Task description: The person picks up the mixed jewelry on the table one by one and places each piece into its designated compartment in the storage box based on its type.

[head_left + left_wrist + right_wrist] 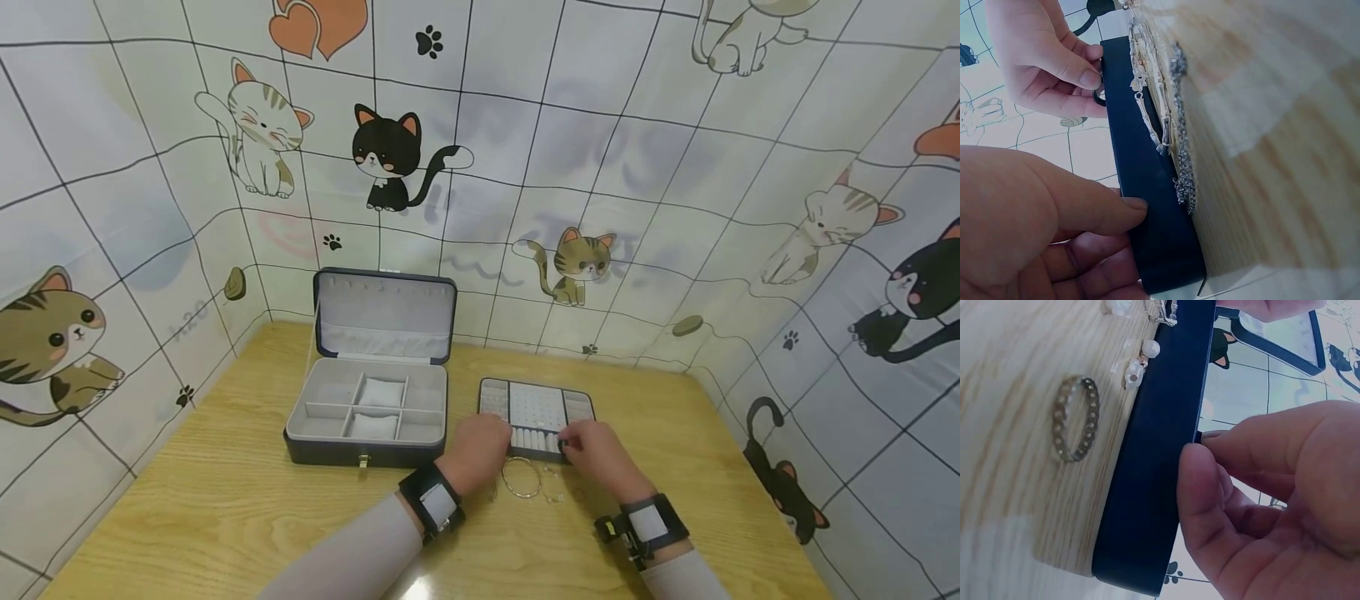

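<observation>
A dark-edged jewelry tray (pixel 536 404) with a pale lining and ring rolls along its front lies on the table. My left hand (pixel 480 450) grips its front left part; in the left wrist view the thumb (pixel 1107 209) presses the dark front wall. At the front right of the tray, my right hand (pixel 600 457) pinches a small dark loop, which looks like a ring (pixel 1099 95), at the upper edge. Fingers mostly hide it in the right wrist view. Before the tray lie a gold-toned bracelet (pixel 522 477), a silver chain (pixel 1183 131) and a chain-patterned ring (pixel 1075 419).
To the left stands a dark jewelry box (pixel 322 452) with its lid (pixel 386 312) up and two pale cushions (pixel 381 392) in its compartments. Small pearl earrings (pixel 1141 359) lie against the tray's front. A cat-printed curtain (pixel 495 167) surrounds the wooden table (pixel 187 500).
</observation>
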Action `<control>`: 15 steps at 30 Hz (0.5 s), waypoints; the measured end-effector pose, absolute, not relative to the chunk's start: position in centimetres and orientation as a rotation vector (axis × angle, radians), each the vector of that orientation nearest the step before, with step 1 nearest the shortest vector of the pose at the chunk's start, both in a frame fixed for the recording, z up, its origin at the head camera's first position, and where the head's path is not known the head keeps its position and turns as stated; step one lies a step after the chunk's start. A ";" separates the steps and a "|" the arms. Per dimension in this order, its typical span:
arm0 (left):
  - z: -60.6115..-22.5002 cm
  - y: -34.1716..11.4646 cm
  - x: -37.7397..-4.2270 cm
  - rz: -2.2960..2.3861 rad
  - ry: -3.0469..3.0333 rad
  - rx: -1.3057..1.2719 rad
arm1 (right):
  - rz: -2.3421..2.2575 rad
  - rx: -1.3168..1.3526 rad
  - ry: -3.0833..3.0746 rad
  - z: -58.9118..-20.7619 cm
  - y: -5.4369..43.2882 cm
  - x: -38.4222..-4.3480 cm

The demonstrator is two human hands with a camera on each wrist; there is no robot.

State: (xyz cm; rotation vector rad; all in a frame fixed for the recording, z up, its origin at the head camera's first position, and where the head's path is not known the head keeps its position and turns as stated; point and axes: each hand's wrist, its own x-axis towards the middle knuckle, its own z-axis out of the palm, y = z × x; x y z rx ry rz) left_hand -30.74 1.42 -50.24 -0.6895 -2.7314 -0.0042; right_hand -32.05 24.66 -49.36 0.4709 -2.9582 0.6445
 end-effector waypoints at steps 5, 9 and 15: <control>-50.2 1.3 -30.7 -0.023 -2.725 -0.698 | 0.587 0.504 -2.961 -49.2 24.5 -32.0; -50.2 1.4 -30.7 -0.035 -2.731 -0.701 | 0.574 0.476 -2.967 -49.2 24.2 -31.9; -50.2 1.4 -30.7 -0.033 -2.739 -0.700 | 0.539 0.414 -2.922 -49.6 23.8 -31.9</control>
